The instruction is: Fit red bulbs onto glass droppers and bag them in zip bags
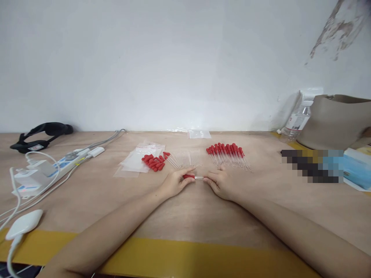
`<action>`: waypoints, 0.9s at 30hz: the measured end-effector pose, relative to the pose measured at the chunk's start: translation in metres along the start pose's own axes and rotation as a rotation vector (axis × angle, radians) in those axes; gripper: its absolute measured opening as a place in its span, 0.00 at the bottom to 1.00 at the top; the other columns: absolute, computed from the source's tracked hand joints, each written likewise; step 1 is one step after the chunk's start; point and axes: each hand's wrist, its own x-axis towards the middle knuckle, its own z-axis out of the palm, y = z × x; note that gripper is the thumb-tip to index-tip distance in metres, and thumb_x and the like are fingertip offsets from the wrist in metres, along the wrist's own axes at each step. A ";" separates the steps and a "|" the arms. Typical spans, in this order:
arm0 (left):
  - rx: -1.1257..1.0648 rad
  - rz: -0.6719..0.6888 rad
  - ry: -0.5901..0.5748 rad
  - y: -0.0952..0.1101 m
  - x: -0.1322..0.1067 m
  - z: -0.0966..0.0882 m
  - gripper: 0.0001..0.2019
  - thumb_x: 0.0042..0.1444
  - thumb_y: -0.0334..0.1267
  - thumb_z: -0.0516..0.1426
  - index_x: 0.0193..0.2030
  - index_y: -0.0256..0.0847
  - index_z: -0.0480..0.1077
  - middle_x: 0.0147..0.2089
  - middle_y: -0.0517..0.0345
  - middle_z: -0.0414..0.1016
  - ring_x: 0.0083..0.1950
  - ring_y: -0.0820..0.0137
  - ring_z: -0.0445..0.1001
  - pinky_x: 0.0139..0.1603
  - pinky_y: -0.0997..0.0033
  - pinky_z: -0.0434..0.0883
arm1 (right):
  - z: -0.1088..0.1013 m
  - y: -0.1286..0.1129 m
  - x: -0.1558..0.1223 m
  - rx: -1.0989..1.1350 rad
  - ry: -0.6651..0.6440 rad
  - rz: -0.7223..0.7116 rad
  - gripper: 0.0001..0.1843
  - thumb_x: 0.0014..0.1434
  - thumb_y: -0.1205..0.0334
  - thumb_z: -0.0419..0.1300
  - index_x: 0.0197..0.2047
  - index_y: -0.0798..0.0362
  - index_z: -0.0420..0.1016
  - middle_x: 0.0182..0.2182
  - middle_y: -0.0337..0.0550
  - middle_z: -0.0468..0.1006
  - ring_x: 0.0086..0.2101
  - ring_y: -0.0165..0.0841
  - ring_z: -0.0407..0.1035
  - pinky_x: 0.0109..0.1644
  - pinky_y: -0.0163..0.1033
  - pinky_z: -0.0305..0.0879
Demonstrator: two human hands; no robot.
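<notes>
Between thumb and fingers, my left hand [177,183] pinches a red rubber bulb [189,177]. A clear glass dropper tube [199,178] runs from the bulb into the closed fingers of my right hand [219,183]; its far end is hidden there. Just beyond my left hand lies a pile of loose red bulbs [153,162], partly on clear plastic bags [135,156]. Bare glass tubes [187,158] lie side by side behind my hands. To their right rests a row of droppers with red bulbs fitted [228,152], bulbs pointing to the wall.
On the left are a power strip [65,166] with plugs and cables, a white puck-shaped device [24,224] and a black strap [43,135]. A plastic bottle [298,119], a grey-brown bin [333,119] and a blue mask-like item [358,168] occupy the right. A wall closes off the back.
</notes>
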 end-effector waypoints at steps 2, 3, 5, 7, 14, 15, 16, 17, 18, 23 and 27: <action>-0.089 -0.042 -0.017 -0.001 -0.001 0.002 0.23 0.51 0.38 0.57 0.54 0.39 0.62 0.40 0.55 0.76 0.42 0.69 0.74 0.47 0.67 0.69 | 0.002 0.000 -0.001 0.017 0.029 -0.018 0.17 0.62 0.62 0.44 0.30 0.54 0.71 0.26 0.41 0.74 0.26 0.28 0.62 0.38 0.38 0.47; -0.138 -0.067 -0.021 -0.001 -0.001 0.003 0.23 0.50 0.38 0.58 0.54 0.39 0.62 0.40 0.55 0.76 0.42 0.68 0.74 0.47 0.67 0.69 | 0.003 -0.001 -0.001 0.028 0.042 -0.024 0.16 0.61 0.62 0.44 0.30 0.55 0.71 0.25 0.41 0.74 0.25 0.27 0.61 0.38 0.38 0.47; -0.225 -0.123 -0.015 0.000 -0.002 0.006 0.23 0.49 0.38 0.59 0.53 0.37 0.63 0.40 0.53 0.76 0.41 0.67 0.74 0.46 0.66 0.70 | 0.002 -0.001 -0.002 0.051 0.064 -0.026 0.17 0.61 0.62 0.44 0.29 0.55 0.71 0.24 0.40 0.73 0.24 0.27 0.60 0.38 0.38 0.46; -0.275 -0.164 -0.007 0.001 -0.002 0.009 0.23 0.48 0.38 0.59 0.51 0.35 0.65 0.40 0.51 0.76 0.41 0.66 0.75 0.45 0.66 0.71 | 0.001 -0.002 -0.002 0.071 0.071 -0.019 0.17 0.61 0.62 0.44 0.29 0.55 0.70 0.22 0.39 0.72 0.23 0.26 0.58 0.37 0.37 0.46; -0.256 -0.169 -0.027 0.006 -0.005 0.011 0.20 0.47 0.37 0.60 0.49 0.35 0.67 0.40 0.51 0.76 0.41 0.65 0.75 0.45 0.65 0.71 | 0.000 -0.006 -0.001 0.132 -0.010 0.008 0.17 0.61 0.62 0.45 0.24 0.55 0.67 0.21 0.38 0.71 0.22 0.25 0.57 0.38 0.37 0.45; -0.248 -0.167 -0.024 0.007 -0.005 0.011 0.20 0.47 0.37 0.59 0.48 0.35 0.67 0.40 0.51 0.76 0.41 0.65 0.75 0.45 0.65 0.71 | 0.002 -0.007 0.000 0.149 -0.016 0.020 0.17 0.61 0.62 0.45 0.24 0.55 0.67 0.21 0.38 0.72 0.22 0.25 0.57 0.38 0.38 0.46; -0.241 -0.165 -0.021 0.008 -0.005 0.010 0.20 0.47 0.37 0.59 0.48 0.36 0.67 0.40 0.51 0.76 0.40 0.66 0.75 0.45 0.65 0.71 | 0.003 -0.007 0.000 0.167 -0.024 0.031 0.17 0.61 0.62 0.45 0.24 0.55 0.67 0.21 0.38 0.72 0.22 0.25 0.57 0.39 0.38 0.46; -0.235 -0.164 -0.017 0.009 -0.005 0.010 0.19 0.48 0.37 0.59 0.48 0.36 0.67 0.40 0.51 0.76 0.40 0.66 0.75 0.45 0.66 0.71 | 0.005 -0.007 0.001 0.185 -0.033 0.044 0.17 0.61 0.62 0.45 0.25 0.55 0.67 0.21 0.38 0.72 0.22 0.25 0.58 0.39 0.38 0.46; -0.231 -0.165 -0.012 0.009 -0.005 0.010 0.19 0.48 0.37 0.59 0.48 0.36 0.68 0.40 0.52 0.77 0.40 0.66 0.75 0.45 0.66 0.71 | 0.006 -0.007 0.003 0.201 -0.044 0.058 0.17 0.61 0.61 0.45 0.25 0.54 0.68 0.21 0.37 0.72 0.22 0.26 0.58 0.39 0.38 0.46; -0.223 -0.169 -0.003 0.004 -0.001 0.009 0.19 0.48 0.38 0.59 0.48 0.35 0.67 0.40 0.51 0.76 0.40 0.66 0.75 0.45 0.66 0.71 | 0.009 -0.007 0.010 0.289 -0.095 0.125 0.17 0.61 0.60 0.45 0.26 0.53 0.70 0.21 0.36 0.73 0.24 0.27 0.62 0.43 0.39 0.49; -0.245 -0.164 -0.017 0.000 0.003 0.005 0.22 0.48 0.38 0.59 0.50 0.35 0.65 0.41 0.49 0.76 0.42 0.66 0.75 0.46 0.65 0.71 | 0.006 -0.005 0.013 0.321 -0.120 0.170 0.18 0.62 0.58 0.43 0.28 0.52 0.70 0.23 0.36 0.74 0.26 0.28 0.64 0.45 0.41 0.50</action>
